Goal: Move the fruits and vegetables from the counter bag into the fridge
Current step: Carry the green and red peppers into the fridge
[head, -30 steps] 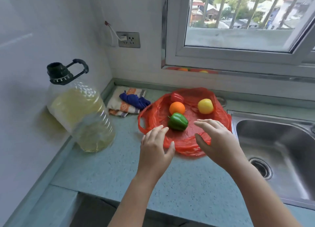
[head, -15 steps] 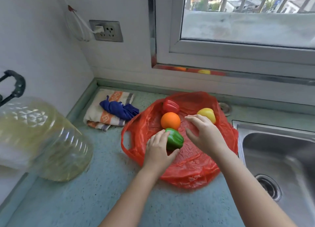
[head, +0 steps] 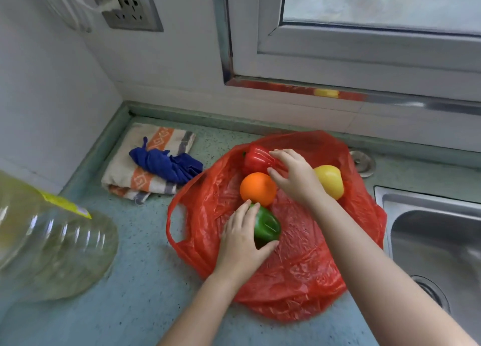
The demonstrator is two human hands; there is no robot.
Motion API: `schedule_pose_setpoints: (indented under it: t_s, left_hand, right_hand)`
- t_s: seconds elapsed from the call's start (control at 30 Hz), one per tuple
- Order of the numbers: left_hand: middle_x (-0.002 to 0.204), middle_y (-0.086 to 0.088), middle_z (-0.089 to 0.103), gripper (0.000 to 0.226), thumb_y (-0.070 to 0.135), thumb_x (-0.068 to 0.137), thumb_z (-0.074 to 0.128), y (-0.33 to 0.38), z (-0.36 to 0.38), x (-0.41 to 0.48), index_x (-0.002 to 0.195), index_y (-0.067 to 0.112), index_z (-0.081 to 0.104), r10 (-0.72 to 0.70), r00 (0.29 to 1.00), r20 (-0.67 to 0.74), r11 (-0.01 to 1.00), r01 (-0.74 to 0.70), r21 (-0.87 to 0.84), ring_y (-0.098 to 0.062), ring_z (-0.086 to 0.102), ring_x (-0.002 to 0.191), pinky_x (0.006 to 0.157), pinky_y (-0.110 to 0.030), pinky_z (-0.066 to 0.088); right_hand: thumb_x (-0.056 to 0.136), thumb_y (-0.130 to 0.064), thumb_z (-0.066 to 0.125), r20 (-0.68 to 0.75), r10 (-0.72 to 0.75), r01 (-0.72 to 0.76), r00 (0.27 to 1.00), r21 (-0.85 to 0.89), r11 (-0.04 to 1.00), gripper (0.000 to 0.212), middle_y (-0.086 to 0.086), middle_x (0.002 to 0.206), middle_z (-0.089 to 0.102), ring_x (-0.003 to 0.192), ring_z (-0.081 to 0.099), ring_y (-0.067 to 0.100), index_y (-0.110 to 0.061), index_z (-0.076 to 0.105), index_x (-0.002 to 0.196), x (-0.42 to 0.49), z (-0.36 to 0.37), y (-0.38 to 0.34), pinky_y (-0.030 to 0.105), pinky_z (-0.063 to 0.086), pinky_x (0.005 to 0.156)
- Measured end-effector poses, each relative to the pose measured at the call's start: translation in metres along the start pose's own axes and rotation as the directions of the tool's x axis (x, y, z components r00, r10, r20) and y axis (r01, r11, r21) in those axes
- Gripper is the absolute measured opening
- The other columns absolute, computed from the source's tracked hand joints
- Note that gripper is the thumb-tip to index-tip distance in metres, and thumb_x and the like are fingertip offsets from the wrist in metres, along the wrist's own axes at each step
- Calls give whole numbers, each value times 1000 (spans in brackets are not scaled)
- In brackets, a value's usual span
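Right hand (head: pixel 296 176), moved across, curls its grip round red pepper (head: pixel 255 159); left hand (head: pixel 239 241) clasps green pepper (head: pixel 268 226) (probably light, slick, firm; best held broadside).

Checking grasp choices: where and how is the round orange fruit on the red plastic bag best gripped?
Come from above and cup the round orange fruit across its left and right sides: it is a ball, with the red bell pepper behind and the green bell pepper in front.
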State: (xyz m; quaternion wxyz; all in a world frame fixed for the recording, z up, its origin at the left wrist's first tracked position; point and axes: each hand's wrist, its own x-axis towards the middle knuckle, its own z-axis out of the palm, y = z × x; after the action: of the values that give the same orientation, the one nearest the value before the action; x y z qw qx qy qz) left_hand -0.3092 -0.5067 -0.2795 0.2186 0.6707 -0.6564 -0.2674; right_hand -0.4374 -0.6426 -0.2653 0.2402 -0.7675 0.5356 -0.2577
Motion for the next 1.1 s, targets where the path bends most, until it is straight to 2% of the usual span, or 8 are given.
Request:
schedule_pose_setpoints:
  t_s: [0.37,0.67,0.87,1.1]
  left_hand:
    - [148,7,19,81,49,78,64,-10,3,8,143,26,21,-18,1000,4,1000,18,-16,-8,16,136,108,-21,12]
    - [147,6,20,88,53,73,66,-15,4,7,144,27,19,-38,999,-6,999,38,34,-11,17,135,108,-24,14]
    - [138,8,34,86,48,70,70,-19,4,8,141,27,25,-79,996,-29,997,79,3,-11,28,128,104,-24,22]
    - [132,9,42,82,49,65,74,-19,0,10,133,25,36,-78,997,-12,997,78,14,-13,38,120,101,-28,29]
  right_hand:
    - [79,-25,71,71,58,-63,996,74,995,53,9,126,53,118,48,25,-11,53,126,32,28,21,33,39,98]
    - [76,-27,74,168,76,-100,983,144,984,66,10,126,49,116,46,21,-14,44,133,49,35,17,12,26,87]
    - [74,-27,75,119,122,-140,985,159,977,66,10,124,49,116,46,22,-15,45,131,44,34,23,11,25,83]
    - [70,-23,78,-32,132,-125,991,167,978,66,11,117,51,107,48,18,-11,49,127,24,22,27,9,26,81]
